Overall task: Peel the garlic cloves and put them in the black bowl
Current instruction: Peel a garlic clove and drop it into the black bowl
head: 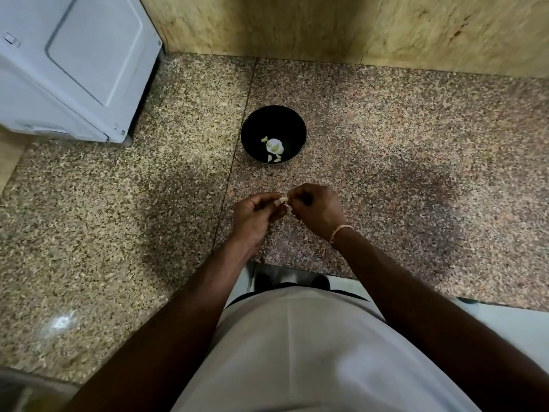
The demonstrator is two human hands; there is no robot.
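Peeling under way: a few peeled cloves (273,148) already lying in the black bowl (273,114) on the granite counter (386,144). Pinching one garlic clove (283,199) between left hand (255,214) and right hand (318,208) fingertips, near side of bowl, skin seemingly part-on. Long axis roughly left-right; tip direction too small to tell.
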